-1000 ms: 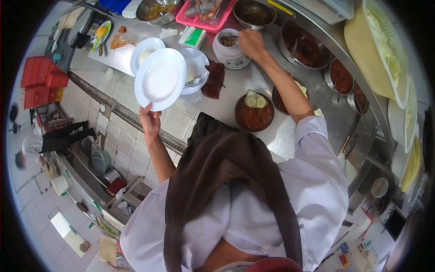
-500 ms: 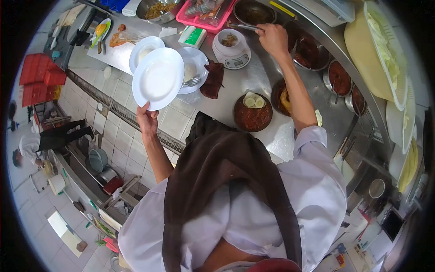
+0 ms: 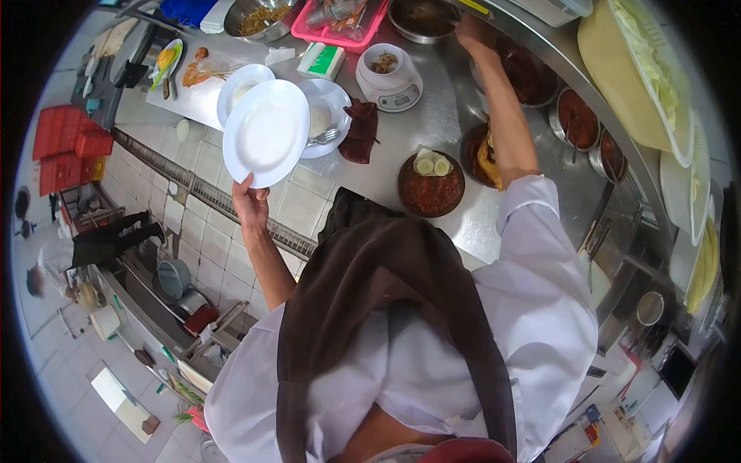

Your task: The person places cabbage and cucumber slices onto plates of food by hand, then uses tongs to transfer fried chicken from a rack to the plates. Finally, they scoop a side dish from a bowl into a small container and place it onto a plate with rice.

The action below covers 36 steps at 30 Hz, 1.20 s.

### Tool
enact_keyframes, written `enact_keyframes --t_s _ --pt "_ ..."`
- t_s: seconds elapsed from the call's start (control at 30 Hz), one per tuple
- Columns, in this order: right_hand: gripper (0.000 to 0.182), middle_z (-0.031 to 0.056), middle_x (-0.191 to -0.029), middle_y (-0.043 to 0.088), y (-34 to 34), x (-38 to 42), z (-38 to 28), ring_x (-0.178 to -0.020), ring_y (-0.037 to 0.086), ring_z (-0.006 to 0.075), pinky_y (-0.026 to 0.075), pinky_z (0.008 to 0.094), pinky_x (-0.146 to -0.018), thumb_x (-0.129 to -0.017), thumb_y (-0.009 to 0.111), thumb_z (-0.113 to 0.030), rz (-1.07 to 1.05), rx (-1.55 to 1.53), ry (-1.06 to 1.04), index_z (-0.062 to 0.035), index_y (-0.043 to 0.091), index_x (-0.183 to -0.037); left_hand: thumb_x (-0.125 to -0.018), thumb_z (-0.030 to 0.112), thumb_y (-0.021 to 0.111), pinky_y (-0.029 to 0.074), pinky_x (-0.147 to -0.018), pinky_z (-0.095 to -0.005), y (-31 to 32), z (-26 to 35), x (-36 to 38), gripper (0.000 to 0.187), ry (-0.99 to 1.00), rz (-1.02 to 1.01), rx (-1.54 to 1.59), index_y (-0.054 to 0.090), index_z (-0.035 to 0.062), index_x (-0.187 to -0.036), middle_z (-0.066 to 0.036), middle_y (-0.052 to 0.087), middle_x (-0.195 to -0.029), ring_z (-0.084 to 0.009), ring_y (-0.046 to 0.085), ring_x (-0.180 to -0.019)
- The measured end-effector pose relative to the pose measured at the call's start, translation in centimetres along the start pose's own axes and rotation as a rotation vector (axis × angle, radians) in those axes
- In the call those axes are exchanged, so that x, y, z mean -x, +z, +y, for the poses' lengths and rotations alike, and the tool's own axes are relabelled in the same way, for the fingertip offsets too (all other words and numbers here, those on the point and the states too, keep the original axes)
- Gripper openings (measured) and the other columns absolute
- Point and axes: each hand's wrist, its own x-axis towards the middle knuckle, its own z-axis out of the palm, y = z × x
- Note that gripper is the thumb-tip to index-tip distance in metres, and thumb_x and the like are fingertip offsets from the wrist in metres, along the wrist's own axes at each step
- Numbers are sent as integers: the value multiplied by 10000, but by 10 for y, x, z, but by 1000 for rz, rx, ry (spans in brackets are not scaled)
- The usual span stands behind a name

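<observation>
My left hand (image 3: 251,202) grips the near rim of a white oval plate (image 3: 265,133), thumb on top, and holds it up tilted over two other white plates. One of these, a plate (image 3: 328,96) on the right, carries rice and a fork (image 3: 324,137). My right hand (image 3: 476,35) reaches far forward beside a steel bowl of dark liquid (image 3: 421,23), close under the metal shelf edge. Its fingers are in shadow and partly hidden, so I cannot see what they hold. Under my right forearm sits a dark dish with a fried yellow-brown piece (image 3: 486,163).
A stone dish of red sambal (image 3: 431,189) with cucumber slices stands near me. Behind it are a white kitchen scale (image 3: 394,92) and a brown cloth (image 3: 360,135). Sauce bowls (image 3: 577,119) line the right, below a shelf with cabbage trays (image 3: 656,77). Another person stands far left.
My right hand has moved forward and right, away from the small bowl on the scale; the metal utensil it held no longer shows. My left hand and the plate have barely shifted.
</observation>
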Motion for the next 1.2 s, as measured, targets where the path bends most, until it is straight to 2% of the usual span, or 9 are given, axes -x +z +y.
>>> enact_keyframes --t_s 0.03,0.27,0.37,0.5,0.7,0.93,1.0,1.07,1.2 --pt "584 142 -1507 125 7 -4 3 -1388 124 282 125 352 -1134 -953 196 -466 102 -46 -23 -141 228 -1437 -825 49 542 299 -430 -212 -2 0 -1 271 0 -6 -6 460 5 -1079 -48 564 -867 -84 374 -481" --pt "357 202 -1065 519 -18 -1 -9 -1015 501 349 396 421 -864 -876 459 -349 73 348 -120 -61 560 -1061 -839 39 506 317 -430 -210 -6 -4 -2 309 14 45 -6 461 10 -1143 -47 565 -864 -82 423 -515" --pt "270 211 -850 648 -16 34 -13 -811 626 383 496 429 -746 -839 559 -292 160 257 -206 -58 670 -913 -842 37 503 316 -429 -210 -3 -4 -3 306 27 69 -25 464 13 -1144 -45 568 -864 -82 424 -513" --pt "245 252 -842 634 -4 90 -18 -826 615 414 481 466 -775 -810 596 -207 140 -61 -3 17 628 -906 -829 37 537 311 -422 -198 3 -4 1 302 42 19 -38 461 10 -1121 -50 578 -891 -75 443 -543" --pt "388 260 -920 630 46 69 10 -879 617 397 462 457 -842 -782 616 -187 181 -142 -19 46 545 -1084 -846 37 499 301 -407 -212 10 -10 -5 269 5 -35 -78 452 -12 -1107 -62 560 -828 -83 411 -480" --pt "470 255 -1121 565 35 57 -33 -951 596 396 481 460 -818 -794 604 -272 371 171 -100 42 510 -1132 -842 33 489 291 -410 -210 27 -5 -4 270 -5 -64 -102 458 -11 -1107 -58 546 -781 -85 401 -481" --pt "440 234 -1057 608 30 79 -57 -941 609 382 491 455 -806 -785 610 -305 85 -7 105 32 573 -1066 -839 37 496 294 -411 -208 25 -5 -4 285 -2 -94 -98 459 -11 -1117 -56 544 -784 -83 403 -486" --pt "380 229 -970 639 57 87 -60 -931 622 363 493 439 -814 -762 616 -314 -124 -5 87 15 642 -950 -833 52 520 304 -423 -198 17 -9 -4 364 -17 -104 -63 435 -4 -1183 -55 569 -911 -75 400 -500" --pt "307 263 -868 633 129 74 -34 -855 635 371 501 447 -763 -715 594 -250 -168 -105 81 35 655 -810 -823 54 530 313 -428 -198 25 -6 -15 375 -38 -109 -112 440 -4 -1183 -57 571 -922 -80 396 -495"
